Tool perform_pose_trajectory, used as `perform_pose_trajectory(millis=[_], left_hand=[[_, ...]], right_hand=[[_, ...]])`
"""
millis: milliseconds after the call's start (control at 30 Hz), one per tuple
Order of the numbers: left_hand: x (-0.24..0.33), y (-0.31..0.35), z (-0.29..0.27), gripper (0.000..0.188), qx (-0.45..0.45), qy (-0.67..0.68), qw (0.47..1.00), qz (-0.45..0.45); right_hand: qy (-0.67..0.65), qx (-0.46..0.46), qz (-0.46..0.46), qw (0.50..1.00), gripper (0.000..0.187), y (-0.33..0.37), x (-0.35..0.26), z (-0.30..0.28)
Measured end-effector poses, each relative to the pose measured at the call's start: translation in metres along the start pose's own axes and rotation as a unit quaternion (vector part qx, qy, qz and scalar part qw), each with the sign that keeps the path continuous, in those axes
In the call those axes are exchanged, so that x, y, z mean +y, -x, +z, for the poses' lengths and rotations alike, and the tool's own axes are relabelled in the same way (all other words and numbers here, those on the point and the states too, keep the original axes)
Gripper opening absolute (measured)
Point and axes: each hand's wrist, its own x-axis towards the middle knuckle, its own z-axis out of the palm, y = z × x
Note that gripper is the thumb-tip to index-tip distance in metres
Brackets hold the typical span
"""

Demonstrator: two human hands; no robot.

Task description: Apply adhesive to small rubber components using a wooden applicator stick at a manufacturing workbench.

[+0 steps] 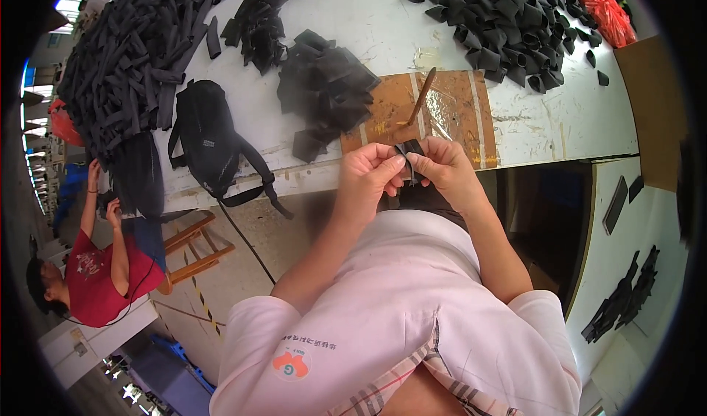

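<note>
Between both hands, just off the table's front edge, I hold a small black fabric piece (411, 151). My left hand (372, 168) pinches its left side between thumb and fingers. My right hand (445, 167) grips its right side, thumb on top; the other fingertips are partly hidden. Right beyond the hands, a wooden stick (423, 96) stands up, tilted, from a brown board (383, 107) partly covered with clear tape. A loose pile of flat black fabric pieces (324, 85) lies left of the board.
Black fabric tubes (508, 22) are heaped at the far right, near a red plastic bag (604, 11). Dark strips (140, 48) cover the far left. A black bag (206, 136) lies at the table's edge. Another person (110, 269) in red works at left, by a wooden stool (195, 250).
</note>
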Motion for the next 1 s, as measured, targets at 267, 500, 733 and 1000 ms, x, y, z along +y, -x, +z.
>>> perform_pose_trajectory(millis=[267,500,733,1000], left_hand=[[0.001,0.006,0.014,0.004,0.059,-0.181,0.970,0.153],[0.001,-0.009,0.025,0.010,0.191,-0.328,0.857,0.350],[0.043,-0.001,0.017,0.017,-0.102,0.267,0.957,-0.050],[0.058,-0.009,0.042,0.014,0.028,0.101,0.980,0.172]], right_hand=[[0.226,0.104,-0.259,0.933,0.011,0.011,-0.026,0.021],[0.400,0.231,-0.334,0.822,0.011,0.003,-0.016,0.028],[-0.208,0.062,-0.073,0.973,0.011,0.002,-0.035,0.008],[-0.232,-0.056,-0.043,0.970,0.024,0.013,-0.085,0.006]])
